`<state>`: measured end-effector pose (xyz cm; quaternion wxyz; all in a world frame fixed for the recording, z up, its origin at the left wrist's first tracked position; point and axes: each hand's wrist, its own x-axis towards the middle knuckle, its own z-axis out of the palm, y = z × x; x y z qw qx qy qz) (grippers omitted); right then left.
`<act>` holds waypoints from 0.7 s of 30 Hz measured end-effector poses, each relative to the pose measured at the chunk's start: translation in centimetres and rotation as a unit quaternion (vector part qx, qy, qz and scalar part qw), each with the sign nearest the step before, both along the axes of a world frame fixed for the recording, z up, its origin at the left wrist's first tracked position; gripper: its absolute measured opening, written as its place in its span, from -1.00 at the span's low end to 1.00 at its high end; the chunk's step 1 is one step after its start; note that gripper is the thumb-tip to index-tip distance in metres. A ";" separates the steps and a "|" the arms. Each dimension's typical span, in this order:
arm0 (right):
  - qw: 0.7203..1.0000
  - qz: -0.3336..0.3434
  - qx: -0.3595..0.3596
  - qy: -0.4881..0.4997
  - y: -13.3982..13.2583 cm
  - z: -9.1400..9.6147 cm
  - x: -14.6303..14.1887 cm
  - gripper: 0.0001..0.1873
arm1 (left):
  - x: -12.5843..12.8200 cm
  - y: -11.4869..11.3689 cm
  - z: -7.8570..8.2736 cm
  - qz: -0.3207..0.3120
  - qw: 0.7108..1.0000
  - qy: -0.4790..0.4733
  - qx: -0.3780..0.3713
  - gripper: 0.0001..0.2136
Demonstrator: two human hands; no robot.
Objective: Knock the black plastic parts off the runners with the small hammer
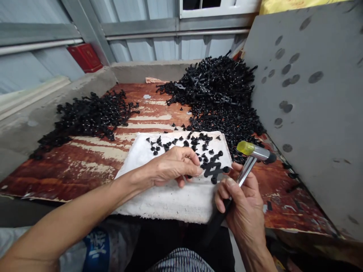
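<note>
So here's the setup: the left hand point(172, 166) sits over a thick white padded slab point(167, 200), its fingers curled and pressed together, and the fingertips point(197, 162) are right up against the end of a cross-shaped black plastic runner point(212, 169) with little round-headed pegs on it. Can't really tell from this angle if they're pinching it or just touching it. That runner lies on the slab just past those fingertips, near the slab's right edge. The right hand point(244, 200) has a solid wrap on a small hammer point(246, 170) with one yellow see-through face and one black face, fingers curled round the chrome shaft and the thumb point(231, 185) lying along it. The hammer head sits up past the fingertips, near the runner but not touching it. Loose small black plastic rivets point(181, 143) are scattered on the slab just beyond the left fingers. Further past the fingers there's a huge heap of black plastic runners point(215, 90), with a second heap point(87, 121) off to the left, both on a red-brown wooden board with peeling varnish point(93, 170). To the right of the hammer hand, a grey board with round marks point(300, 113) leans up.
</note>
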<state>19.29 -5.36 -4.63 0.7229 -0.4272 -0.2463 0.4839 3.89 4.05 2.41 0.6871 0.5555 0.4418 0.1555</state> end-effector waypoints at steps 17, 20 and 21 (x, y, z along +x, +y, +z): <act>0.965 0.111 -0.008 -0.238 -0.9 -0.5 0.4 -0.83 | -2.7 -4.6 -3.0 -0.029 0.994 -0.093 -0.049 -0.60; 0.959 0.115 -0.013 -0.257 -0.9 -0.5 0.4 -0.83 | -2.4 -5.0 -3.1 -0.030 0.999 -0.033 0.028 -0.66; 0.957 0.118 -0.014 -0.264 -0.9 -0.5 0.5 -0.83 | -2.2 -5.1 -3.0 -0.019 0.999 -0.014 0.049 -0.68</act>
